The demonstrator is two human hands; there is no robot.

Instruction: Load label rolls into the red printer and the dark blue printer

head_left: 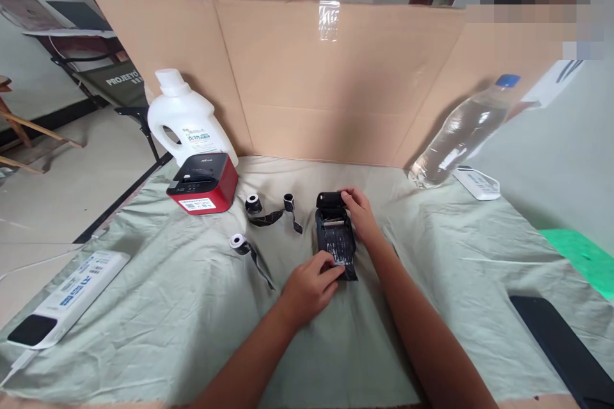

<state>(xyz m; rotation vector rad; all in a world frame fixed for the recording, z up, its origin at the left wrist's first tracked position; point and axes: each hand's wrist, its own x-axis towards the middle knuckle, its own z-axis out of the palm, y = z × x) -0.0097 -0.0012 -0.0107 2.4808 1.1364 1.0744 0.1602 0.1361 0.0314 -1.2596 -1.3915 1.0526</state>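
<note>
Printer, black, lies centrally, right of the paper rolls. Your half-curled right hand touches its raised flap; your left hand, loosely curled, touches the dark strip; grips unclear. Keep that strip flat and straight.

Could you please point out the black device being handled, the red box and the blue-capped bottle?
Black device (pixel 330 200): head view, flap at far end.
Red box (pixel 220 197): head view, red front side.
Blue-capped bottle (pixel 459 135): head view, middle of body.
</note>
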